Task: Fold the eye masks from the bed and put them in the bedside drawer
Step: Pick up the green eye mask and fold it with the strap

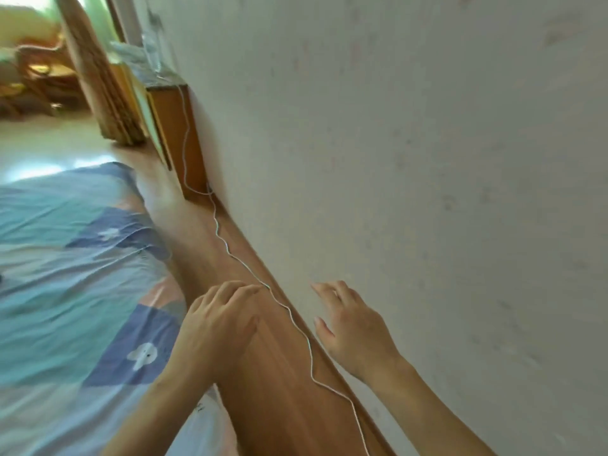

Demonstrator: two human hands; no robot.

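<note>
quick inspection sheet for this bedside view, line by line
surface: wooden bed ledge beside a blue patchwork quilt.
job's things: no eye masks seen; bedside cabinet stands against the wall, drawer state unclear.
clutter: blurred items on the cabinet top, not identifiable.
hands: left hand rests on the ledge, fingers curled, holding nothing; right hand open and empty near the wall.
cables: thin white cord runs along the ledge to the cabinet.
surroundings: pale wall, blurred wooden furniture beyond.

We have one view only, head-worn and wide-angle, strongly tilted. It faces forward and down along the wooden headboard (263, 340) where it meets the wall (427, 159). Near: both hands, close below the lens. Left: the bed (65, 274). Far, upper left: the bedside cabinet (179, 143), blurred.
</note>
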